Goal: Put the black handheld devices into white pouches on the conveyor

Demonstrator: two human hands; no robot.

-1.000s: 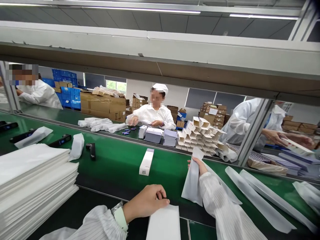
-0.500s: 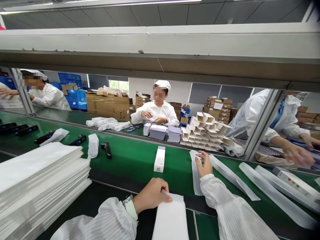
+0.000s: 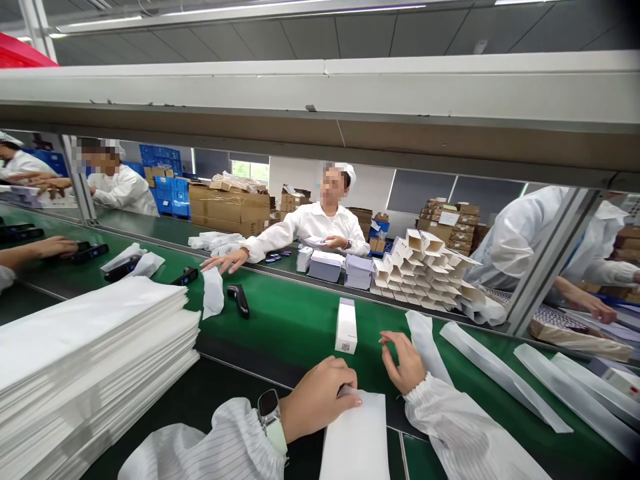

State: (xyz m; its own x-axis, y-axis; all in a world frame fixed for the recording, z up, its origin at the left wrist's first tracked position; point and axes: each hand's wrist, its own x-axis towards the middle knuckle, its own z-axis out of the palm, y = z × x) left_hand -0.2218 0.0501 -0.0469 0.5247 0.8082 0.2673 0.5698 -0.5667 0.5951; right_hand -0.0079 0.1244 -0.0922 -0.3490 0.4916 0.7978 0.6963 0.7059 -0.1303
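My left hand (image 3: 320, 397) is closed in a pinch on the top edge of a white foam bag (image 3: 357, 440) lying at the near edge in front of me. My right hand (image 3: 405, 360) hovers over the green conveyor belt (image 3: 285, 320) with fingers apart and holds nothing. Just right of it lies a long white foam sleeve (image 3: 425, 340) on the belt. A small white box (image 3: 346, 325) stands on the belt just beyond both hands.
A tall stack of white foam bags (image 3: 85, 360) fills the left. Black handheld devices (image 3: 239, 299) and loose foam pieces (image 3: 213, 292) lie on the belt. More long sleeves (image 3: 500, 373) lie right. Workers sit opposite, beside piled open cartons (image 3: 430, 270). A shelf beam (image 3: 320, 100) runs overhead.
My right hand let go of the long foam sleeve on the belt and drew back toward me, empty. The white box travelled right along the belt. The worker opposite reached an arm onto the belt.
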